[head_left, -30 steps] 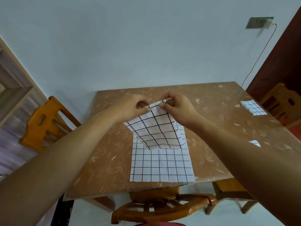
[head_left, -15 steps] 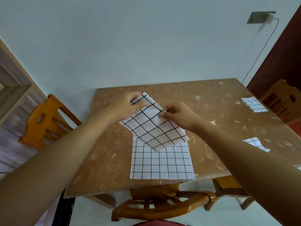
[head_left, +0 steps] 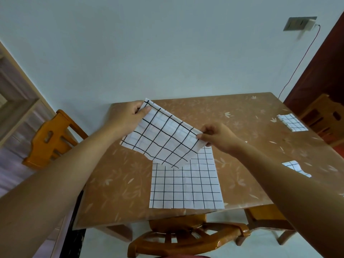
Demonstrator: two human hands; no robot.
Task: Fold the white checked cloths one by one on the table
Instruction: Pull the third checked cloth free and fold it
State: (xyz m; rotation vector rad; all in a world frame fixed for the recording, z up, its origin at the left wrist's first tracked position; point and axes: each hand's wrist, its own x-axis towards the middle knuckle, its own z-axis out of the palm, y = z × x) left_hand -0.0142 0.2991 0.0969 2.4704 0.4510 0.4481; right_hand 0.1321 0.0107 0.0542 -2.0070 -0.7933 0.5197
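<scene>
The hands have drawn apart since a second ago, stretching the cloth (head_left: 162,138) wide. The left hand (head_left: 126,116) pinches one top corner and the right hand (head_left: 216,136) pinches the other. It hangs between them, over the flat cloth's (head_left: 186,187) far edge.

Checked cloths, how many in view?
4: held cloth between left hand and right hand; flat cloth at table near edge; folded cloth far right; partly hidden cloth behind right forearm. More may be hidden.
</scene>
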